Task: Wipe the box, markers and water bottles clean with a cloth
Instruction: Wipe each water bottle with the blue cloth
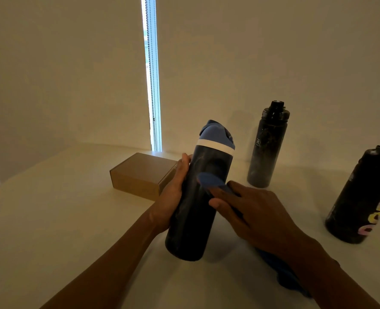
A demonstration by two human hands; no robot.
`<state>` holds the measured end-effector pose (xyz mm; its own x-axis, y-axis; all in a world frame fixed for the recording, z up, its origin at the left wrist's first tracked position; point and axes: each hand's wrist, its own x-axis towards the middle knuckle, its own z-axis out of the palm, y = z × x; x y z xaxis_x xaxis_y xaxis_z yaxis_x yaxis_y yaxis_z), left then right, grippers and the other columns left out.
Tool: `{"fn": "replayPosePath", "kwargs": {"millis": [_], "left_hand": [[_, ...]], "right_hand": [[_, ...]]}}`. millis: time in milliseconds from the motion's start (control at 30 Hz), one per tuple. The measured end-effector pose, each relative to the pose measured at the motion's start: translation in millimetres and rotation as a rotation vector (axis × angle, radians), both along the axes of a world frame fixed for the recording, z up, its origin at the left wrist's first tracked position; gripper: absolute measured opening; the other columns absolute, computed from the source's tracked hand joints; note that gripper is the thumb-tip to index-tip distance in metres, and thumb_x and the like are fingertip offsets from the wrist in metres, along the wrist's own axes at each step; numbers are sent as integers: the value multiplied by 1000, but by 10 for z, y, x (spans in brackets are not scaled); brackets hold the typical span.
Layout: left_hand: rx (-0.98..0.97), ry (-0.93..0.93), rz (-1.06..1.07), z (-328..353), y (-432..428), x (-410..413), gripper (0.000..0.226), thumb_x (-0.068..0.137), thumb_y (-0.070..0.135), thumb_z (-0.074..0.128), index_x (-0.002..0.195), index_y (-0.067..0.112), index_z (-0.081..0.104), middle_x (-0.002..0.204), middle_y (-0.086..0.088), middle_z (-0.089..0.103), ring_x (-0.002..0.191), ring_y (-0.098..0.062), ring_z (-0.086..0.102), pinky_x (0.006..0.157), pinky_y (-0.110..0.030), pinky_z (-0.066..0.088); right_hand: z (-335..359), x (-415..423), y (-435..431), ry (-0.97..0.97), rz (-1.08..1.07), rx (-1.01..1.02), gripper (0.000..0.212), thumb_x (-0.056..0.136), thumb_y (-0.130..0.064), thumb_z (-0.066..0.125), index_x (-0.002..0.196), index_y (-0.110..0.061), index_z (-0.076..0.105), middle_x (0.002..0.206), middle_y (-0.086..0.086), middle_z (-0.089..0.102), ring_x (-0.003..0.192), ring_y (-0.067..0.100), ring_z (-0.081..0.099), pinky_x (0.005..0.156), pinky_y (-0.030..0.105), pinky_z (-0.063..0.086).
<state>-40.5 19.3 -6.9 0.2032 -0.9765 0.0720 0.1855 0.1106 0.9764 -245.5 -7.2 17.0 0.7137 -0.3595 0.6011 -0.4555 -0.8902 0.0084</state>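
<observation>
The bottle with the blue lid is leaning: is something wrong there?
Nothing wrong: the blue-lidded bottle leans only because the left hand grips it while the right hand holds a blue cloth against its side. The plain black bottle and the lettered bottle stand on their bases; nothing spilled.

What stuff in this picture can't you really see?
Head view:
- No markers in sight; the shut cardboard box hides its inside.
- The blue cloth is mostly covered by the right hand, so the grip is unclear.
- The left hand has its fingers hidden behind the blue-lidded bottle.
- The right-edge bottle is cut off by the frame, lettering incomplete.
- The back bottle has a logo too small to read.
</observation>
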Motion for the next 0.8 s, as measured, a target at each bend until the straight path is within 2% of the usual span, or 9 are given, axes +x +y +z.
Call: {"fn": "replayPosePath", "kwargs": {"millis": [67, 133, 200, 267, 333, 533, 667, 733, 800], "left_hand": [[-6, 13, -18, -6, -20, 17, 71, 88, 72, 39, 135, 24, 62, 117, -8, 75, 107, -25, 74, 86, -35, 61], [-12, 0, -21, -1, -16, 18, 60, 95, 66, 35, 125, 23, 65, 104, -1, 79, 98, -20, 76, 78, -28, 61], [-6, -29, -19, 6, 14, 1, 54, 97, 64, 33, 121, 27, 65, 96, 6, 80, 90, -13, 77, 72, -24, 62], [17, -53, -37, 36, 44, -12, 68, 88, 71, 38, 132, 25, 63, 115, -2, 77, 103, -19, 75, 87, -34, 63], [20, -54, -40, 62, 69, -35, 77, 85, 73, 40, 141, 24, 58, 129, -9, 70, 113, -25, 72, 97, -40, 60], [-6, 29, -45, 53, 78, -24, 74, 87, 70, 43, 138, 20, 60, 116, -14, 74, 103, -27, 75, 83, -36, 60], [-1, 20, -35, 79, 91, -24, 72, 87, 69, 44, 134, 17, 64, 117, -15, 75, 103, -29, 75, 85, -39, 62], [8, 13, -49, 79, 99, -23, 74, 92, 70, 43, 139, 16, 61, 123, -18, 72, 109, -34, 73, 90, -43, 61], [5, 38, -61, 76, 106, -30, 68, 99, 65, 37, 139, 15, 60, 116, -16, 75, 102, -31, 75, 85, -40, 61]], "right_hand": [[-28, -15, -33, 34, -2, -26, 44, 104, -54, 32, 116, -29, 65, 77, -15, 56, 59, -4, 41, 59, 0, 22], [-3, -11, -82, -47, 7, -40, 39, 102, -47, 40, 113, -21, 66, 80, -17, 46, 59, -7, 43, 54, -1, 27], [31, -14, -134, -174, 17, -24, 36, 98, -39, 45, 106, -12, 68, 84, -16, 39, 69, -16, 47, 65, -5, 33], [87, -20, -133, -222, -89, -51, 41, 100, -45, 40, 107, -14, 66, 83, -16, 37, 58, -11, 41, 56, 1, 34], [137, -53, -120, -230, -154, -84, 42, 103, -49, 33, 110, -18, 62, 80, -14, 37, 52, -1, 33, 52, 4, 22], [50, -31, -33, -48, 27, -33, 31, 105, -49, 37, 117, -28, 56, 82, -19, 39, 59, -4, 38, 59, 2, 25], [65, 6, -130, -213, -36, -34, 21, 101, -31, 53, 104, -15, 66, 82, -17, 40, 56, -14, 35, 58, -3, 30], [106, -2, -130, -243, -94, -31, 27, 101, -38, 46, 99, -16, 63, 79, -16, 39, 54, -13, 32, 53, 0, 29], [73, -13, -81, -142, -56, -1, 36, 105, -49, 34, 109, -23, 59, 79, -17, 41, 55, -6, 38, 55, 2, 30]]}}
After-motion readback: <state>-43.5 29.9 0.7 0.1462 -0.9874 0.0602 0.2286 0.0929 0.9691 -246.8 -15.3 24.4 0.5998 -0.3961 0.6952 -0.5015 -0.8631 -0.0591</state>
